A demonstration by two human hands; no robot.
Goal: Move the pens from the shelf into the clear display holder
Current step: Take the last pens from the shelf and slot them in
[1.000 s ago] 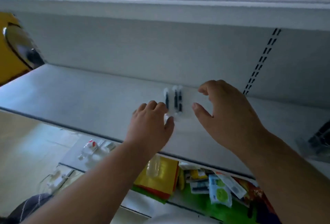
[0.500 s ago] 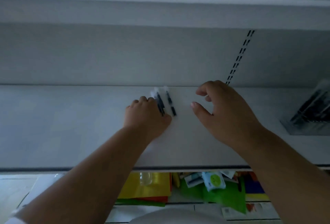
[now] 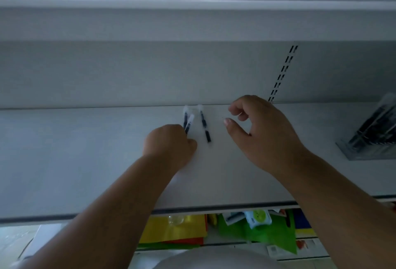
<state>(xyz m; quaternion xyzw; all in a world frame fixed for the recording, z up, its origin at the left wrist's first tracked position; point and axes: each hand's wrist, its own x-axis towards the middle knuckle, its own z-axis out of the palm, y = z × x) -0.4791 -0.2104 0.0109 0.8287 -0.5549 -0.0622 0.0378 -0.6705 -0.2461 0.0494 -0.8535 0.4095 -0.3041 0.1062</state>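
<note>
**Shelf entry: pens being gathered**

Shelf (image 3: 85,161): we are working mid-board, bare room on both sides, front edge near our wrists. Clear display holder (image 3: 370,138): standing well apart at the far right. Right hand (image 3: 263,131): we are hovering it, fingers curled, pinching nothing. Left hand (image 3: 171,146): we are gripping two pens (image 3: 186,123), likely for bunching. Loose pen (image 3: 204,124): lying between the hands.
</note>
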